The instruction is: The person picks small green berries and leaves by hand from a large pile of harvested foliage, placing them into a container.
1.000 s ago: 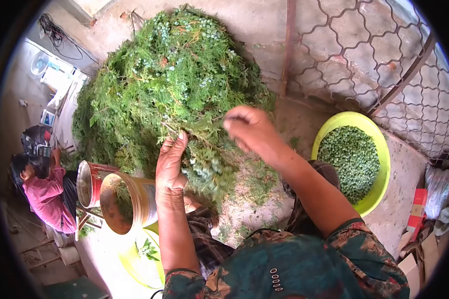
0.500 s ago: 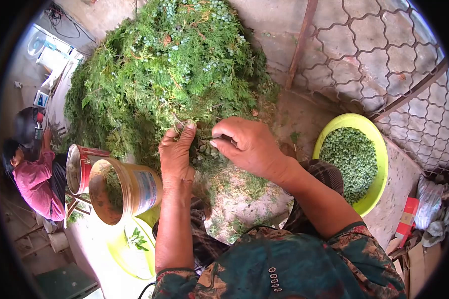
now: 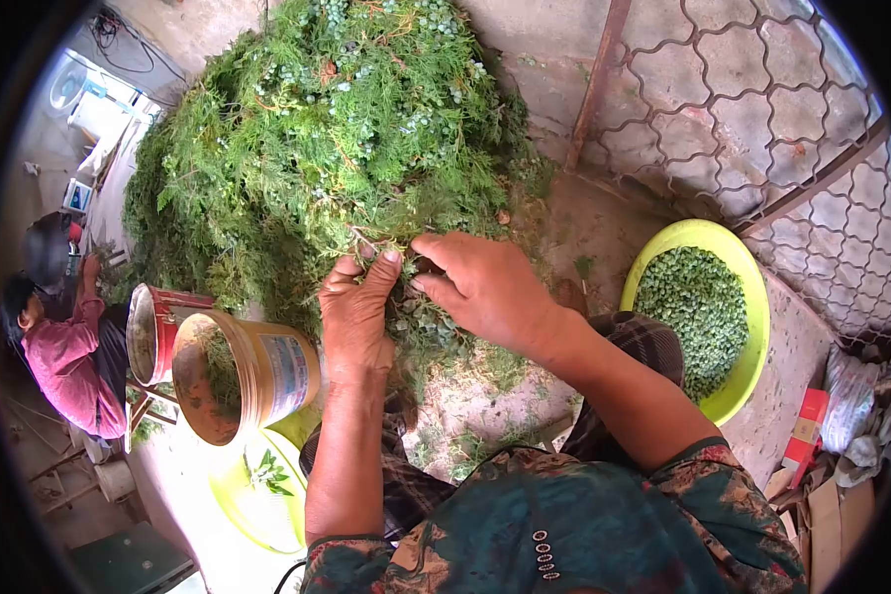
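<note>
A big heap of green conifer branches (image 3: 337,129) with pale blue-green berries fills the upper middle. My left hand (image 3: 354,315) grips a berry-laden sprig (image 3: 421,322) at the heap's near edge. My right hand (image 3: 480,287) reaches across from the right, its fingertips pinched on that same sprig just beside my left fingers. A yellow-green basin (image 3: 752,327) to my right holds a layer of picked green berries (image 3: 698,312).
An orange-tan bucket (image 3: 257,371) and a red tin (image 3: 158,332) lie tipped at my left, above a yellow-green bowl (image 3: 267,495). Another person in pink (image 3: 64,356) sits at the far left. A metal lattice (image 3: 762,109) backs the right side; boxes and bags (image 3: 832,436) lie lower right.
My right hand came down from above the heap and met my left hand on the sprig. The view shifted slightly downward and left.
</note>
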The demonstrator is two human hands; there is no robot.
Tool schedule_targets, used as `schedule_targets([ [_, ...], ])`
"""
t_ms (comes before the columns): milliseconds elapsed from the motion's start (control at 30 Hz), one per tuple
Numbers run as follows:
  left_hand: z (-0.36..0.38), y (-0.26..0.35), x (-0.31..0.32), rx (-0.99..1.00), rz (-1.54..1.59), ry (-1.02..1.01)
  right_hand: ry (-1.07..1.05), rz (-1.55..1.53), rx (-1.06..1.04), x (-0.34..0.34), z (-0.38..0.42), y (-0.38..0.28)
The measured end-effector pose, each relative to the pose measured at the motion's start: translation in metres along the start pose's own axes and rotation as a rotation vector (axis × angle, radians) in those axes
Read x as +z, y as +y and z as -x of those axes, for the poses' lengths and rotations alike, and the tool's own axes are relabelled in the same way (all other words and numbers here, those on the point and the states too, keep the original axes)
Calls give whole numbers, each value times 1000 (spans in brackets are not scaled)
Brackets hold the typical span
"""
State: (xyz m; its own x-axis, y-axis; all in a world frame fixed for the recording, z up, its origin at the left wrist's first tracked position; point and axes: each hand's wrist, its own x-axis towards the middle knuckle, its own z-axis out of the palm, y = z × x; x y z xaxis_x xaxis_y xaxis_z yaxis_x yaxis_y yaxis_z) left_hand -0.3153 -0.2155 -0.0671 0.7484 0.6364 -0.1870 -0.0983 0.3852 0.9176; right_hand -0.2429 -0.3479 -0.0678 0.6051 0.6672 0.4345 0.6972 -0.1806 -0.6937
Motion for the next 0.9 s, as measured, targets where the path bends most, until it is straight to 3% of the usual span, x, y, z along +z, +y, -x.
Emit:
schedule_targets([
  [133,4,5,8,-40,25,9,40,67,2,4,2,-3],
  [267,2,0,8,-14,-53,56,97,104,-127,4,0,-2],
  [333,6,3,11,-22,-48,-58,117,67,-146,4,0,-2],
  [367,4,3,9,-22,-45,-55,78,-194,18,1,-2,-2],
  [433,-1,4,4,-220,87,-98,-49,-664,325,-9,-8,0],
  [467,-2,5,4,-218,87,-95,-52,-666,323,-15,-9,-3],
  [533,-4,7,4,-303,145,-25,-75,-1333,560,-26,-11,-9],
  [667,-12,5,-2,-335,239,-7,2,-1418,659,-27,-14,-10],
  [800,-15,3,-7,-309,242,-35,-34,-1145,694,-28,-13,-1],
  [867,-13,3,-6,-297,236,-9,-21,-1005,605,-20,-11,0],
  [900,-13,3,-5,-278,244,9,50,-826,464,-12,-11,1],
])
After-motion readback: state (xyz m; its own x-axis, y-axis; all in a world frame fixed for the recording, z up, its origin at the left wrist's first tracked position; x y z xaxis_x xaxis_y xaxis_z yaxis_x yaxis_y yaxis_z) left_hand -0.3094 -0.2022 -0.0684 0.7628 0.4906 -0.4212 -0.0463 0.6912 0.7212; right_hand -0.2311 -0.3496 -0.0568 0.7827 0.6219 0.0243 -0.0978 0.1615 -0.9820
